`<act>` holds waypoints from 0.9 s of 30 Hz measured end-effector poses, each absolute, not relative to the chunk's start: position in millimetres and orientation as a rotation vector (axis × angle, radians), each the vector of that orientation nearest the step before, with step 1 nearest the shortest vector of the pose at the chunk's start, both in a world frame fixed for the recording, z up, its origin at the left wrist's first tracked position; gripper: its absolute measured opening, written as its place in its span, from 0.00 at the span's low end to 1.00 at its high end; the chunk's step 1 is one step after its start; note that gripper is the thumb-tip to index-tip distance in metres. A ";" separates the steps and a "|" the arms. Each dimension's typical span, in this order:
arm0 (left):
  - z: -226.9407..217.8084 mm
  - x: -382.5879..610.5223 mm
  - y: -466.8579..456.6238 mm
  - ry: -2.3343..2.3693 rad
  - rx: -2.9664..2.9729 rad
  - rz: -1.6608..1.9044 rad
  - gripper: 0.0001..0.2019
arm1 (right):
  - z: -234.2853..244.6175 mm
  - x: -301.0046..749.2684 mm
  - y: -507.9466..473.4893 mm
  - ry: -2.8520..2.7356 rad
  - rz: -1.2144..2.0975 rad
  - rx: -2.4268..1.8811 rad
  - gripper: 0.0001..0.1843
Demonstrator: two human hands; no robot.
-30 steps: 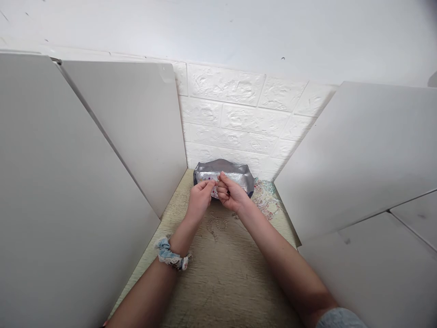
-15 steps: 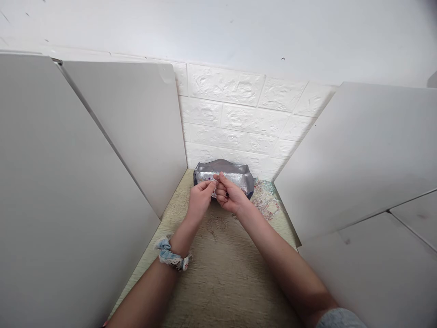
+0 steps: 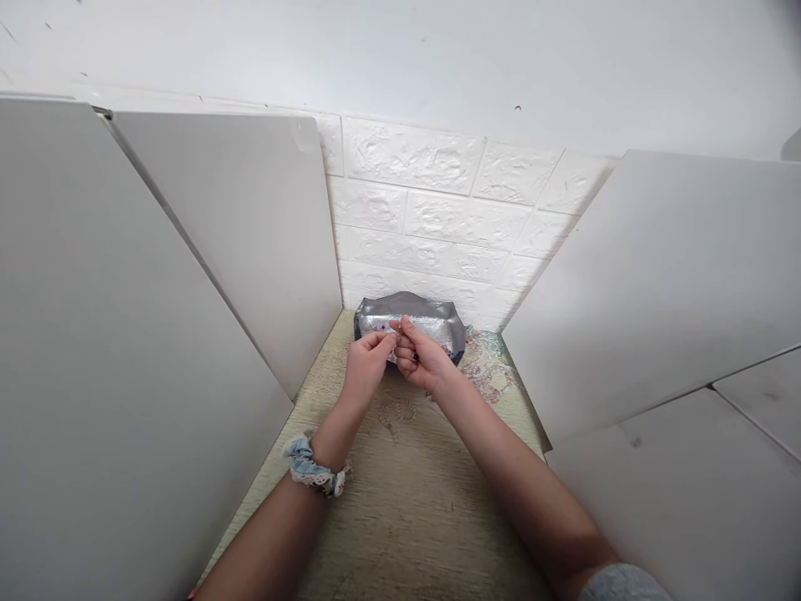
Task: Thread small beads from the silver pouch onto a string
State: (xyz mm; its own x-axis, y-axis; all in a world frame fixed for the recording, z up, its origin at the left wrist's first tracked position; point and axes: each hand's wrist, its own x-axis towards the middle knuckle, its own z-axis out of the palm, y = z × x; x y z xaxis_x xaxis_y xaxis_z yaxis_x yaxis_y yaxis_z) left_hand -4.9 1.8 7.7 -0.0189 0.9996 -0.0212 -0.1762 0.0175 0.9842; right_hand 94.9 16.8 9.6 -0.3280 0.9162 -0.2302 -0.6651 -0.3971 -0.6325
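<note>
My left hand [image 3: 368, 363] and my right hand [image 3: 420, 352] meet fingertip to fingertip in front of a silver-lined pouch [image 3: 410, 307]. Both are closed in a pinch. Whatever lies between the fingers is too small to make out. Small coloured beads [image 3: 383, 328] show inside the pouch, partly hidden behind my hands. Below my hands a short string of clear and pinkish beads [image 3: 395, 411] lies curled on the table. A blue and white scrunchie [image 3: 316, 467] is around my left wrist.
More strings of clear, pink and teal beads [image 3: 491, 371] lie right of the pouch. The wooden tabletop [image 3: 425, 517] narrows toward a white brick-pattern wall [image 3: 438, 221]. White panels stand at the left [image 3: 250, 225] and right [image 3: 657, 275].
Almost nothing differs. My hands keep the same pinched pose in front of the pouch, and the view has shifted very slightly.
</note>
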 end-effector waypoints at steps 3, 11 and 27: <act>7.6 -5.1 2.1 1.105 1.042 1.286 0.09 | 9.7 95.1 16.7 -0.539 1.888 -0.705 0.14; 6.3 -6.0 2.3 1.116 1.089 1.279 0.09 | 10.6 96.1 16.6 -0.533 1.888 -0.707 0.14; 6.0 -5.6 2.7 1.127 1.132 1.298 0.10 | 10.5 96.9 16.5 -0.609 1.870 -0.711 0.14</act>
